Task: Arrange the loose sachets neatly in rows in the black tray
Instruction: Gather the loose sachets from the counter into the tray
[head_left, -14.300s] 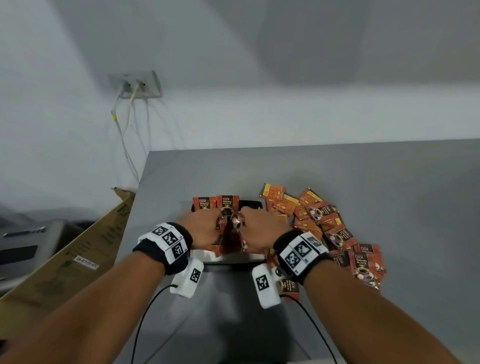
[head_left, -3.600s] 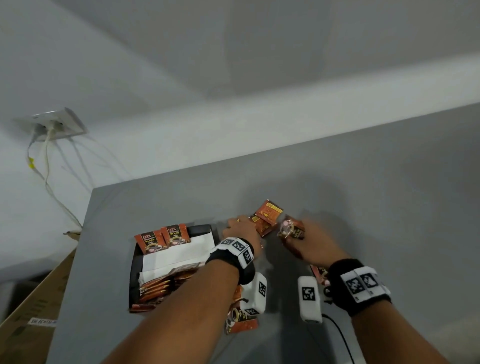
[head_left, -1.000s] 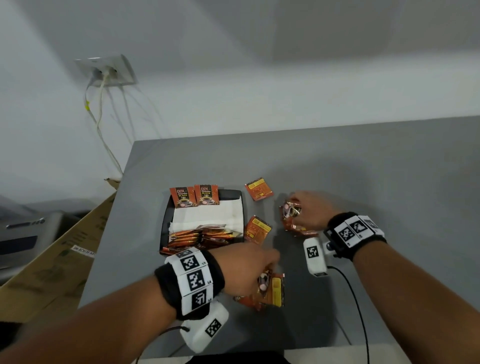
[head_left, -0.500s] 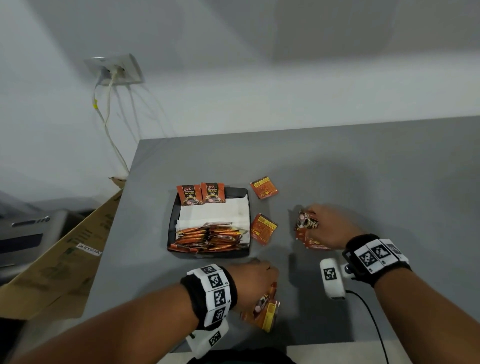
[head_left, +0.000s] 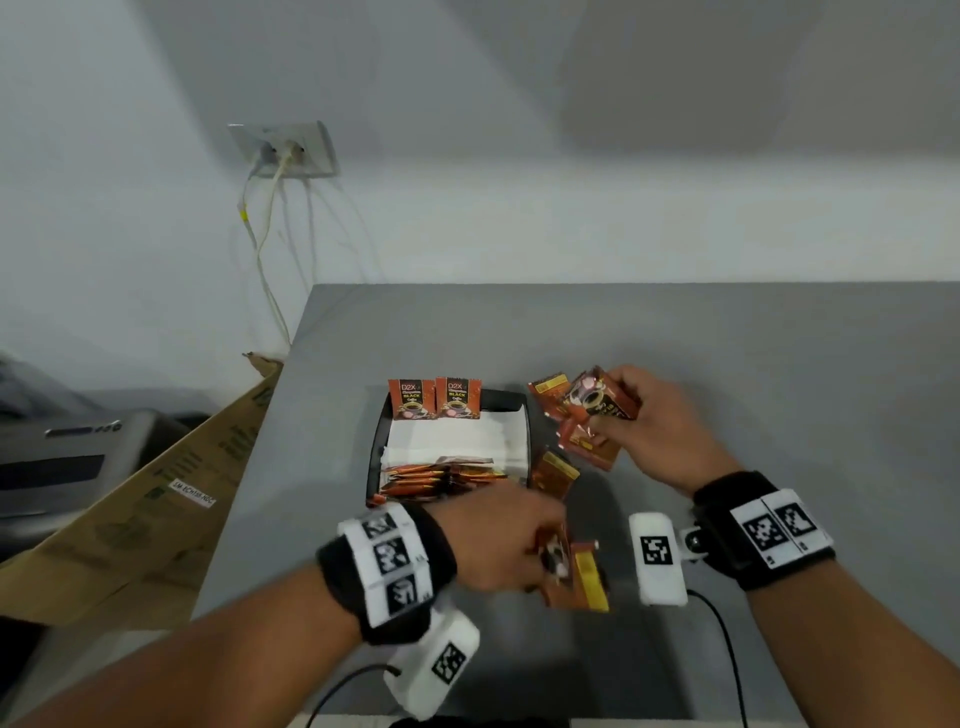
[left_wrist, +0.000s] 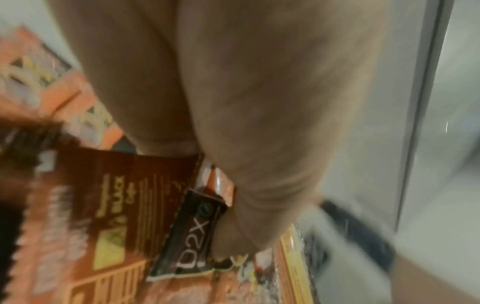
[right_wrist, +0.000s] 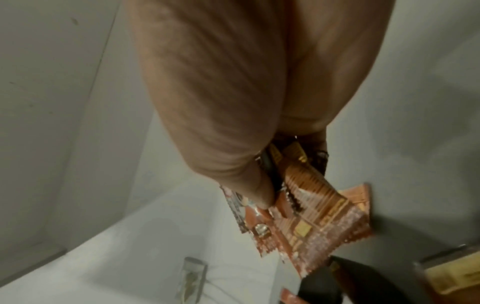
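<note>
L hand (head_left: 501, 540) is motion-blurred in head view; its fingers are hidden behind the knuckles, so the grip on the sachets (head_left: 574, 574) under it can't be read, nor how many. L wrist view is smeared; only "D2X" on one sachet is legible. The L wristband covers the near edge of the black tray (head_left: 375, 452). R hand (head_left: 652, 423) holds a fanned bunch of sachets (head_left: 592, 415); count unclear, overlapping. Both forearms are cut off by the frame's bottom edge.

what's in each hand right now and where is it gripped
Right hand pinches several orange foil sachets by one end; left hand grips more orange sachets, hold hidden.
</note>
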